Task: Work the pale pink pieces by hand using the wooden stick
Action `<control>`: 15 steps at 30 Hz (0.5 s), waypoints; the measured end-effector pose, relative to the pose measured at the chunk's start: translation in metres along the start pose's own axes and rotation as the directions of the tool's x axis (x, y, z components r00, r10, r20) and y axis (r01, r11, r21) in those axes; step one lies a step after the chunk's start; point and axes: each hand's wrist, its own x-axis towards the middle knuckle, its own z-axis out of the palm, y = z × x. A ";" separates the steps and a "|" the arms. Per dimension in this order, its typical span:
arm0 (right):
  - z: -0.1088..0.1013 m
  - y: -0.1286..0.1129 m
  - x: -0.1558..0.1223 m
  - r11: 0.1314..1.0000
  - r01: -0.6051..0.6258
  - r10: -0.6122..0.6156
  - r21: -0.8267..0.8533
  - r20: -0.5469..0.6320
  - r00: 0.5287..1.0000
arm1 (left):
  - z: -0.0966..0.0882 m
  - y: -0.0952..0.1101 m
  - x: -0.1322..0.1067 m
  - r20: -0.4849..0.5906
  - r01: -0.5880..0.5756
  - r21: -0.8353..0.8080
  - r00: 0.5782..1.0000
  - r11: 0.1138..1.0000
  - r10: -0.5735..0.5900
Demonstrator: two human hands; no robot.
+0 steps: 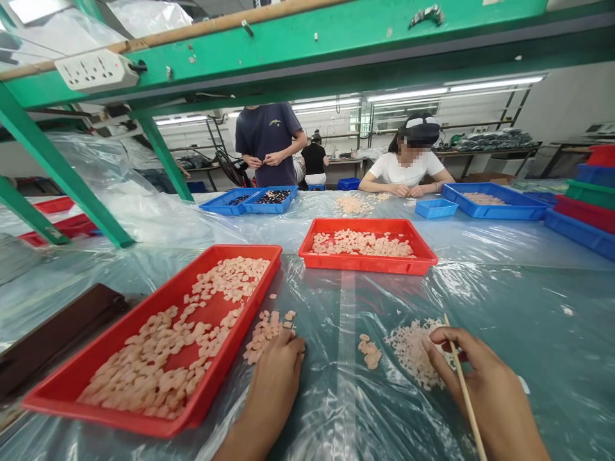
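Note:
My left hand (275, 378) reaches down at a small pile of pale pink, ring-like pieces (263, 334). Its fingers are bent inward, and their tips are hidden behind the hand, so what they grip cannot be made out. My right hand (485, 378) is closed around a thin wooden stick (464, 387), which slants up past the index finger. Thumb and index finger come close together above a heap of small whitish bits (416, 352). Between the hands lies a little cluster of pink pieces (369, 352).
A long red tray (269, 275) of pink pieces stands left, and another red tray (369, 261) stands ahead. Blue trays (271, 208) with dark pieces are farther back. Two people work across the plastic-covered table (519, 307). Stacked trays (583, 208) stand right; a green frame (307, 48) spans above.

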 end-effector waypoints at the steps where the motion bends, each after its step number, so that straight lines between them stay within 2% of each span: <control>1: 0.000 -0.001 0.000 1.000 0.013 -0.013 -0.004 0.006 1.000 | -0.001 0.000 0.003 0.007 0.004 0.003 1.000 1.000 -0.004; 6: 0.003 -0.016 -0.009 0.988 0.101 -0.113 0.118 0.102 0.988 | 0.000 0.005 0.002 -0.027 -0.020 -0.028 0.999 0.999 0.019; 10: 0.000 -0.020 -0.010 0.979 0.053 -0.075 0.195 0.106 0.992 | 0.004 0.011 -0.010 -0.048 -0.081 -0.171 0.996 0.982 0.074; 12: -0.004 -0.013 -0.005 0.989 -0.003 -0.008 0.147 0.079 0.997 | 0.007 0.015 -0.016 -0.072 -0.101 -0.310 0.994 0.945 0.083; 15: -0.006 0.002 0.004 0.997 -0.076 0.077 -0.025 0.047 0.996 | 0.014 0.022 -0.025 -0.079 -0.101 -0.507 0.994 0.856 0.070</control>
